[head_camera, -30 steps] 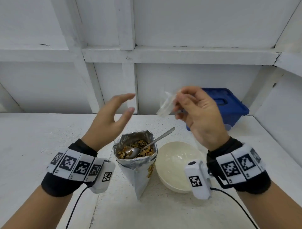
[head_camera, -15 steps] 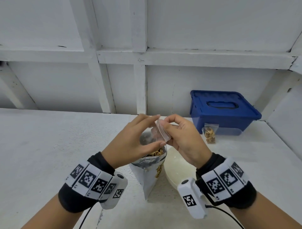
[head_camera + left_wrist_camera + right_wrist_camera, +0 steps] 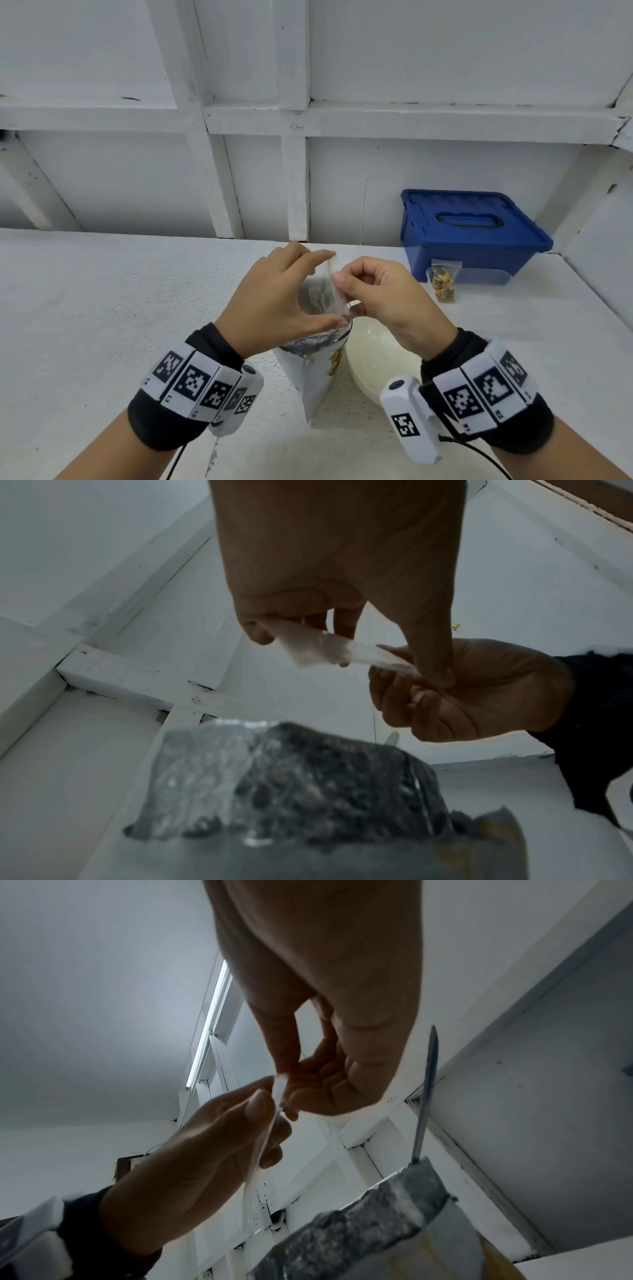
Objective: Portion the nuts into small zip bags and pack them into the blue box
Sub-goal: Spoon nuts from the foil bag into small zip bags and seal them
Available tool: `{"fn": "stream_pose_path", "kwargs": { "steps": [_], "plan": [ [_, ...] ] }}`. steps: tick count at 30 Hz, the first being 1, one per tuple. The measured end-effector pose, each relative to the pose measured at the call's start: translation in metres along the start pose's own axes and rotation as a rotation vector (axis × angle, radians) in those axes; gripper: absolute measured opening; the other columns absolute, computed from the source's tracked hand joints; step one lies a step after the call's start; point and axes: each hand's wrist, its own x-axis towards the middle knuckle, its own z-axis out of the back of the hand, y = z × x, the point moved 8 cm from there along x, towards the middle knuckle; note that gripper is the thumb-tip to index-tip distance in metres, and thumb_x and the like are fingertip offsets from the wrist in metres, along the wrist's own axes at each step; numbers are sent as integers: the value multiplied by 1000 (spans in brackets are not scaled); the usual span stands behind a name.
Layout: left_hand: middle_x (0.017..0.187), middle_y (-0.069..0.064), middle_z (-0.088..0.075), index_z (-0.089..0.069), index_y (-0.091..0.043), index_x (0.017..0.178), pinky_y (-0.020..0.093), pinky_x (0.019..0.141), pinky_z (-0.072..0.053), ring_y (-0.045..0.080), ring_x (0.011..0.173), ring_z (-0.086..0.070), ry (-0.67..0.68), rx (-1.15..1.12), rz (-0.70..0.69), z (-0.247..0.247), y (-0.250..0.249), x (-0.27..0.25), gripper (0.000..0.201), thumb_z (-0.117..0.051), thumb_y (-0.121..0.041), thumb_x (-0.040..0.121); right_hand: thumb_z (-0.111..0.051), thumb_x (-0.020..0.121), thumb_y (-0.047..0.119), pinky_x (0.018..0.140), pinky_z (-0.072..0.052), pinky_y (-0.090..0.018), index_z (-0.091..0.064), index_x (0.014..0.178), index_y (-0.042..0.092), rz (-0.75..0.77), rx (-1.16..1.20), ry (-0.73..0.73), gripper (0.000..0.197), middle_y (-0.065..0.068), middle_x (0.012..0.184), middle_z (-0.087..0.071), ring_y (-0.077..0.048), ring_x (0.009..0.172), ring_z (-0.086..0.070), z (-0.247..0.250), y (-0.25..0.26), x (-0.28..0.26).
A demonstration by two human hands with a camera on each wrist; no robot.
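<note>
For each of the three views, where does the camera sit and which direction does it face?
Head: looks forward and down at both hands, left hand, right hand, and both forearms.
Left wrist: looks up along the left palm at the empty zip bag.
Right wrist: looks up along the right palm toward the ceiling.
All three views show the zip bag and the foil nut pouch.

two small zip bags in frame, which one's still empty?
The clear zip bag pinched between the left hand and right hand, above the foil nut pouch. The other zip bag holds nuts and leans against the blue box.
</note>
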Motion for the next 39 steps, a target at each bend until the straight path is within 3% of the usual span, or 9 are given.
{"fn": "stream_pose_path", "kwargs": {
  "steps": [9, 16, 19, 21, 26, 30, 33, 36, 39],
  "plan": [
    [96, -19, -53, -54, -23, 112, 33, 77, -46, -1, 85, -51, -11, -197, 55, 1, 5, 1, 64, -58, -68, 67, -57, 85, 14, 55, -52, -23, -59, 87, 1, 6, 180, -2, 13, -11, 72, -59, -17, 63, -58, 0, -1, 0],
    [95, -9, -59, -56, -20, 111, 30, 78, -44, 1, 86, -50, -1, -174, 40, 4, 2, -1, 57, -56, -62, 74, -51, 88, 12, 68, -47, -22, -63, 83, 27, 347, -419, -25, 20, 4, 76, -61, -7, 72, -56, -4, 26, -7],
    [94, -9, -55, -54, -18, 114, 16, 73, -41, -1, 85, -48, 32, -230, 41, 1, 1, -2, 59, -55, -61, 75, -48, 86, -3, 70, -38, -13, -73, 93, 22, 317, -516, 71, 36, 0, 80, -53, -6, 76, -49, -13, 25, -7],
    [93, -15, -51, -54, -17, 115, 9, 71, -37, -7, 84, -47, 41, -257, 40, 0, 1, -4, 61, -55, -63, 75, -44, 87, -9, 73, -36, -11, -69, 101, 32, 276, -507, 148, 49, 0, 79, -46, -4, 75, -45, -19, 24, -7],
    [94, -11, -55, -56, -19, 113, 8, 73, -37, -4, 86, -50, 24, -294, 32, 0, 6, -6, 58, -52, -65, 77, -43, 90, -5, 73, -36, -10, -58, 101, 47, 259, -495, 192, 55, 1, 77, -46, -3, 74, -44, -22, 23, -5],
    [94, -17, -58, -55, -29, 108, 7, 72, -37, -5, 85, -52, 1, -339, 87, 3, 16, -12, 44, -59, -58, 75, -51, 91, 8, 74, -38, -9, -59, 97, 47, 325, -545, 117, 41, 7, 88, -57, -1, 83, -51, -12, 32, -11],
    [93, -18, -59, -54, -37, 102, 6, 70, -37, 1, 85, -54, -27, -323, 195, 8, 36, -21, 37, -58, -59, 72, -56, 90, 20, 74, -36, -3, -61, 107, 32, 383, -624, -177, 22, 11, 96, -50, 4, 84, -48, 18, 40, -16],
    [93, -19, -61, -54, -43, 96, 6, 70, -37, 4, 89, -55, -33, -327, 319, 7, 56, -32, 35, -55, -64, 67, -60, 86, 32, 70, -35, -6, -52, 114, 24, 261, -635, -423, 29, 4, 100, -43, 1, 83, -43, 48, 25, -16],
    [95, -17, -63, -57, -42, 93, 6, 69, -39, 2, 89, -54, -35, -350, 392, 3, 68, -39, 37, -54, -66, 64, -59, 85, 41, 65, -36, -13, -45, 113, 25, -66, -439, -327, 35, 4, 92, -49, -3, 79, -47, 51, -21, -5]
  ]
}}
